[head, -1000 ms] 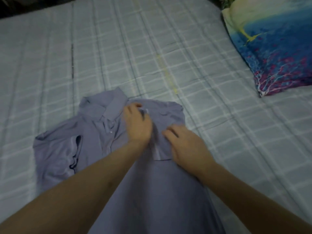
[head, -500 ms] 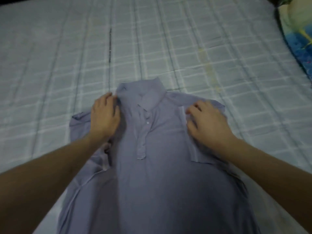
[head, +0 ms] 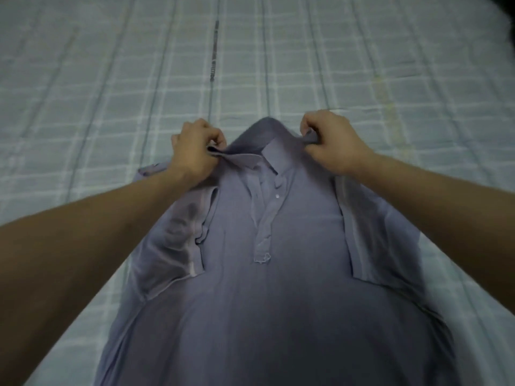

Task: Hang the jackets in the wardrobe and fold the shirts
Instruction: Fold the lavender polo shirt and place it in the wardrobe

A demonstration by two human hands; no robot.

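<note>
A lavender polo shirt (head: 278,288) lies front up on the bed, collar pointing away from me, placket partly unbuttoned. My left hand (head: 195,151) pinches the shirt's left shoulder beside the collar. My right hand (head: 331,143) pinches the right shoulder by the collar. Both shoulders are raised a little off the bed. Each short sleeve is folded inward onto the body of the shirt. The hem runs out of the frame at the bottom.
The bed (head: 111,79) is covered with a pale blue checked sheet that fills the view around the shirt. A dark corner (head: 505,12) shows at the top right.
My hands went from pressing flat on the chest and shoulders to gripping both shoulders at the collar. The view shifted so the patterned pillow at the right is out of sight.
</note>
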